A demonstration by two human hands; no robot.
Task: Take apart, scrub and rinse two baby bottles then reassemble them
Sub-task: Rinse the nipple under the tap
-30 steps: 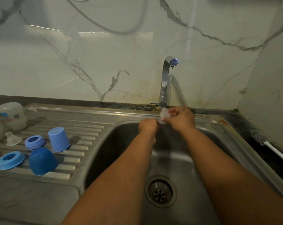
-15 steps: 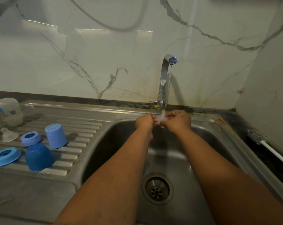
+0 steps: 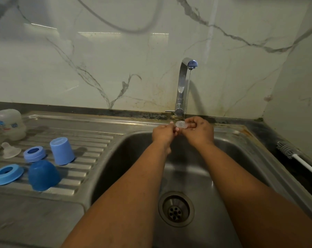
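Both hands meet under the tap (image 3: 184, 86): left hand (image 3: 163, 134) and right hand (image 3: 199, 130) pinch a clear teat (image 3: 181, 124) over the sink (image 3: 241, 158), fingers hiding most of it. At far left, a bottle (image 3: 9, 125) is cut off.

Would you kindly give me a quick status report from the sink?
Left hand and right hand both pinch the clear teat. Teat under the tap, thin stream running. Other bottle parts on the drainboard. Nothing in the way.

A tap (image 3: 183, 86) runs above the steel sink (image 3: 115, 158).
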